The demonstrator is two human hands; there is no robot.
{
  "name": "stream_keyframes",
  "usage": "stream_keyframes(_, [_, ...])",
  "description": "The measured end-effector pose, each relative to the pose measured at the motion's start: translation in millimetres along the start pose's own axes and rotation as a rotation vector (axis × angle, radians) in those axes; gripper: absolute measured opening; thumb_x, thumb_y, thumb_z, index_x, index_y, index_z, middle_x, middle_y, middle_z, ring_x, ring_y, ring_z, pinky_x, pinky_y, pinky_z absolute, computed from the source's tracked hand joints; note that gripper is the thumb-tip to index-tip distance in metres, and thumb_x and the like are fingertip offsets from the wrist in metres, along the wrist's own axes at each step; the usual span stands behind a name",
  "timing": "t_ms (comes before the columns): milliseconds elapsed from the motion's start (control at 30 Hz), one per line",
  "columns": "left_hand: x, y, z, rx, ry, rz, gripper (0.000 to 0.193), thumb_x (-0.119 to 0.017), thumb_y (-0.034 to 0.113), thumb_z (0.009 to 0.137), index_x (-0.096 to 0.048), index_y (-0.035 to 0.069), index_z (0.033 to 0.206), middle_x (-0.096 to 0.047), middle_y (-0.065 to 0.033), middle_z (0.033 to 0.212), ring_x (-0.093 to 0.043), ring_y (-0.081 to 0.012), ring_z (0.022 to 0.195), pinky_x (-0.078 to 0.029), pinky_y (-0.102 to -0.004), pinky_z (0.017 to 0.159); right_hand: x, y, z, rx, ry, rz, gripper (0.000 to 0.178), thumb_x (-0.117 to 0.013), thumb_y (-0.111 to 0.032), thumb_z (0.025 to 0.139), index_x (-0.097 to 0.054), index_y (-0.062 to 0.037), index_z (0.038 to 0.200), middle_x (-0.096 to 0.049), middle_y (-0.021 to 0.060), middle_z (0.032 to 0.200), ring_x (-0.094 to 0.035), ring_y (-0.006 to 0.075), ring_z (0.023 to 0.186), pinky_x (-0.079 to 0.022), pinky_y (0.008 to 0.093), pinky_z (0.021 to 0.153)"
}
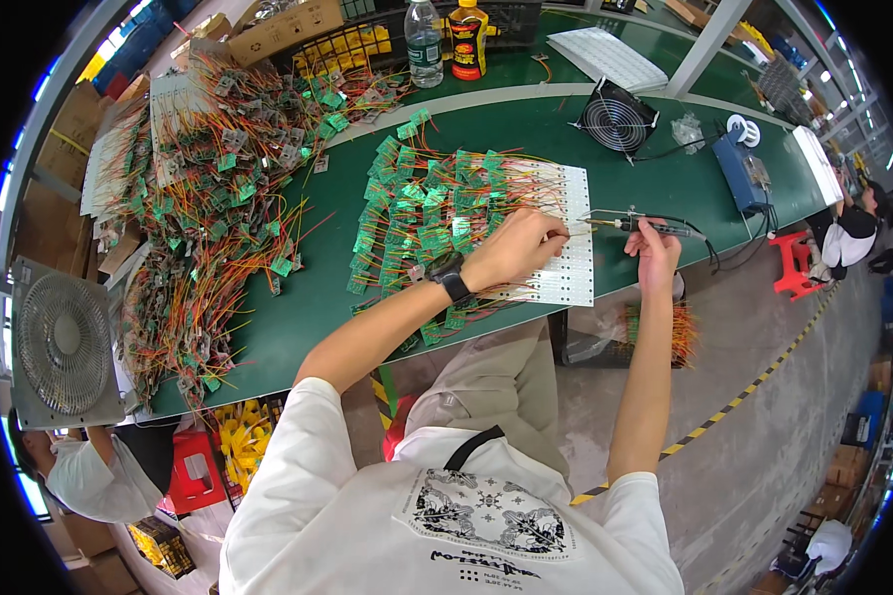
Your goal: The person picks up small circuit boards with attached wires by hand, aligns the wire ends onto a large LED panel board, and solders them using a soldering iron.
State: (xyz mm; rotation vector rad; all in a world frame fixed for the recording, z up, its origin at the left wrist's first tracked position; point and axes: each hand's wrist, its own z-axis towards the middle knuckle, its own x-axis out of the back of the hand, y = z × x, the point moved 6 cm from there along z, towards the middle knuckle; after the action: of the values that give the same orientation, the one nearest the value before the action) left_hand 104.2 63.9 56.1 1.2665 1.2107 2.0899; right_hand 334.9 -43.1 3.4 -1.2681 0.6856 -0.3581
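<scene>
My right hand (653, 258) grips a soldering iron (630, 224), its thin tip pointing left at a white perforated board (575, 238). A dark cord trails from the iron's handle. My left hand (514, 250), with a black watch on the wrist, rests over the same board, fingertips pinched near the iron's tip. What they hold, if anything, is too small to make out. Red and yellow wires run from the board to rows of small green circuit boards (417, 213) left of my hand.
A large heap of wired circuit boards (218, 188) covers the table's left side. Behind stand a clear bottle (424, 50), a yellow-and-black bottle (467, 45) and a small black fan (617, 119). A blue soldering station (741, 171) sits right. A large fan (64, 342) stands far left.
</scene>
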Motion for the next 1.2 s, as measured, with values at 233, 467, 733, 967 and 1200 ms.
stream_keyframes(233, [-2,19,-15,-0.052,-0.075,0.085,0.017,-0.062,0.014,0.087,-0.066,-0.001,0.081,-0.067,-0.0131,0.069,-0.065,-0.0307,0.061,-0.051,-0.0403,0.059,-2,-3,-2,0.004,-0.002,-0.034,0.018,-0.066,-0.011,0.088,-0.063,0.0028,0.098,-0.063,0.0079,0.069,-0.058,0.0151,0.053,-0.041,0.0239,0.05])
stream_keyframes(467, [-10,-4,-16,-0.203,0.195,0.527,0.016,-0.065,0.017,0.08,-0.067,0.002,0.078,-0.066,-0.013,0.07,-0.066,-0.0339,0.068,-0.051,-0.0444,0.06,-4,-2,-4,-0.017,0.0,-0.092,0.018,-0.065,-0.012,0.089,-0.063,0.0032,0.099,-0.063,0.0085,0.071,-0.058,0.0158,0.056,-0.042,0.0249,0.053])
stream_keyframes(733, [-2,-21,-17,-0.061,0.217,0.371,0.012,-0.066,0.014,0.075,-0.073,0.006,0.079,-0.069,-0.0117,0.079,-0.066,-0.0319,0.07,-0.052,-0.0422,0.062,-14,-10,-7,0.052,-0.01,-0.148,0.019,-0.066,-0.009,0.089,-0.062,0.0059,0.1,-0.064,0.0122,0.072,-0.062,0.0204,0.058,-0.046,0.0278,0.054])
stream_keyframes(967, [-1,-22,-15,-0.042,0.24,0.369,0.011,-0.065,0.013,0.074,-0.073,0.006,0.078,-0.069,-0.0124,0.076,-0.065,-0.0324,0.069,-0.052,-0.0417,0.061,-2,1,-14,-0.01,-0.108,-0.096,0.021,-0.065,-0.008,0.089,-0.061,0.008,0.102,-0.065,0.0129,0.076,-0.062,0.0213,0.058,-0.047,0.0286,0.055])
stream_keyframes(1200, [0,-23,-13,-0.052,0.268,0.387,0.008,-0.065,0.012,0.072,-0.07,0.006,0.073,-0.064,-0.0122,0.068,-0.062,-0.0333,0.062,-0.049,-0.043,0.058,0,4,-11,0.0,-0.168,-0.153,0.022,-0.064,-0.008,0.089,-0.061,0.0091,0.103,-0.065,0.0133,0.08,-0.063,0.0215,0.059,-0.047,0.0283,0.055])
